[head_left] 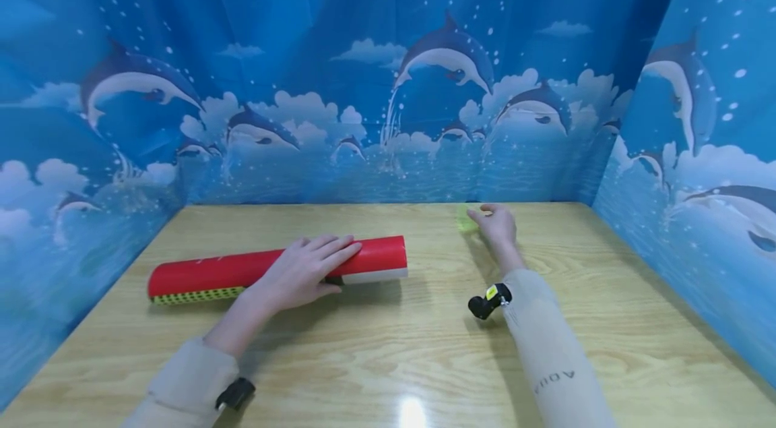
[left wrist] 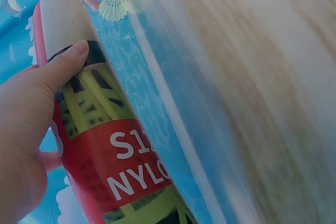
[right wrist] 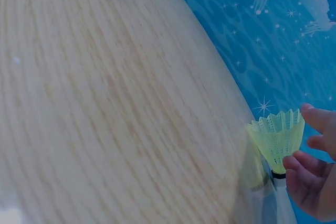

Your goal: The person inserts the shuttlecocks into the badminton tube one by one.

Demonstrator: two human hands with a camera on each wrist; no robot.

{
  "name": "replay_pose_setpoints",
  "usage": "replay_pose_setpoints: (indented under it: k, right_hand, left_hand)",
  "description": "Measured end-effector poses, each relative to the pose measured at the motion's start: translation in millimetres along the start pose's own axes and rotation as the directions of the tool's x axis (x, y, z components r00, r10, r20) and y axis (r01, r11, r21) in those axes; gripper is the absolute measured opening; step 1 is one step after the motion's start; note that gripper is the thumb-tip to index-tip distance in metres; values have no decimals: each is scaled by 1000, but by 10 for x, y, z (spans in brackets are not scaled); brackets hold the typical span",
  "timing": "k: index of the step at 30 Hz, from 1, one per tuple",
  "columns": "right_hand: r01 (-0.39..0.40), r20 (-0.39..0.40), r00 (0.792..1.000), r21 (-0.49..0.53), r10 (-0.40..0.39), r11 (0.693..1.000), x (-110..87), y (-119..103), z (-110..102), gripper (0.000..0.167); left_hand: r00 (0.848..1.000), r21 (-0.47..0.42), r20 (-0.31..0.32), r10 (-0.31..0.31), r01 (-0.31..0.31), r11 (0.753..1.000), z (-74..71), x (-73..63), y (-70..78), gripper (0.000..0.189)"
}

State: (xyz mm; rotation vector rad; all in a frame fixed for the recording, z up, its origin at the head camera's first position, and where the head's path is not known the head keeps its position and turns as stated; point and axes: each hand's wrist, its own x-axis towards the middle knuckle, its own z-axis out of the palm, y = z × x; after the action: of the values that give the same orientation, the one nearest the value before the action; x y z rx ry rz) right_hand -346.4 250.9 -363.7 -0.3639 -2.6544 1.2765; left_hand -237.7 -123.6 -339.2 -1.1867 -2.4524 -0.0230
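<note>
My left hand [head_left: 303, 269] lies over a long red shuttlecock tube [head_left: 212, 274] and grips it, thumb on the near side and fingers across the top. The tube lies on its side, slanting slightly up to the right. Its green and red label [left wrist: 126, 161] reads "NYLO" in the left wrist view. At the table's back edge is a yellow-green shuttlecock [right wrist: 278, 137], skirt and dark band showing. My right hand [head_left: 498, 229] is right at it, its fingers loosely bent and spread. In the right wrist view the fingertips [right wrist: 290, 163] overlap the lower skirt.
The wooden table [head_left: 388, 340] runs back to a blue dolphin-print curtain [head_left: 339, 77], which also closes off the left and right sides. Small black wrist cameras sit on both sleeves.
</note>
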Motion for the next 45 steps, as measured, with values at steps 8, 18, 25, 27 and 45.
replay_pose_setpoints:
  k: [8,18,25,27,45]
  right_hand:
    - [13,36,999,-190,-6,982,-4,36,12,55]
    - [-26,14,999,-253,30,967,7,30,20,45]
    - [-38,-7,999,-265,37,964,1,55,13,42]
    - [-32,-26,999,-263,26,964,-1,65,9,41]
    - [-36,-196,981,-224,-8,974,-32,123,-31,30]
  left_hand:
    - [1000,-2,1,7,-7,1000,8,6,12,88]
    - [1000,-3,-9,15,-15,1000,12,5,11,87]
    - [1000,-9,-4,14,-14,1000,18,1,20,87]
    - [1000,-7,-1,12,-12,1000,17,2,21,87]
    - [1000,8,5,15,-15,1000,8,17,17,87]
